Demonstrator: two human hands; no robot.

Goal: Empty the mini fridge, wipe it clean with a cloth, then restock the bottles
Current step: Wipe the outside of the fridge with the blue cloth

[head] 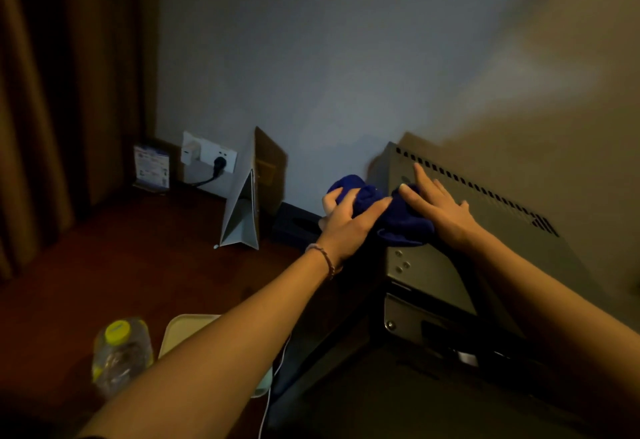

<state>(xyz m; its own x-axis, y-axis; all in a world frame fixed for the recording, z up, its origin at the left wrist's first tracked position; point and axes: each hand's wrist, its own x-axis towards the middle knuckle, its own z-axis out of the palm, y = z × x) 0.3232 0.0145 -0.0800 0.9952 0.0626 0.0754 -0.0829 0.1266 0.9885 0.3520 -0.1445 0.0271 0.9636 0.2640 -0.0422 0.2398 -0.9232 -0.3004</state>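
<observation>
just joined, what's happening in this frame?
A person is wiping the top of the mini fridge with a blue cloth. The left hand grips one end of the cloth at the fridge's edge, and the right hand presses flat on the other end. A plastic bottle with a yellow cap stands on the wooden surface to the left, outside the fridge.

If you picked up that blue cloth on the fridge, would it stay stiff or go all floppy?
Probably floppy. The blue cloth lies bunched in soft folds on the mini fridge, so it would likely droop. The left hand grips one end and the right hand presses it flat, which suggests it squashes easily. It looks light and unlikely to slide by itself.
</observation>
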